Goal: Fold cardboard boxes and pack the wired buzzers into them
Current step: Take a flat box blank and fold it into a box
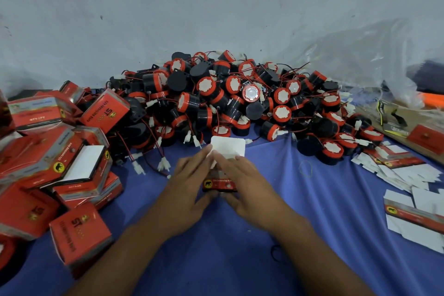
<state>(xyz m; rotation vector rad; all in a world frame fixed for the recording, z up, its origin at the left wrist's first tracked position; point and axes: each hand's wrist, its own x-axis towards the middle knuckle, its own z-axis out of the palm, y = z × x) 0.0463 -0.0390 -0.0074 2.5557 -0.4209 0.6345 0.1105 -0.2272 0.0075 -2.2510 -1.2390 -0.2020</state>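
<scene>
Saw wired buzzers (240, 103) heaped at the back of the tabletop (240, 235): black round bodies, red rims, white faces, thin red-and-black leads ending in white plugs. Noted one buzzer (251, 93) near the heap's middle showing a shiny silver face. Found folded boxes (48, 151), red with a yellow elephant badge, piled untidily at left, one with its white flap open. Found flat box blanks (408, 175) scattered at right, mostly white side up. Saw a half-folded box (219, 185) gripped between left hand (189, 180) and right hand (242, 182), white flap (230, 148) raised.

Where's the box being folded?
Head view, centre: the box is held between the left hand and right hand on the blue cloth, before the buzzer pile.
</scene>
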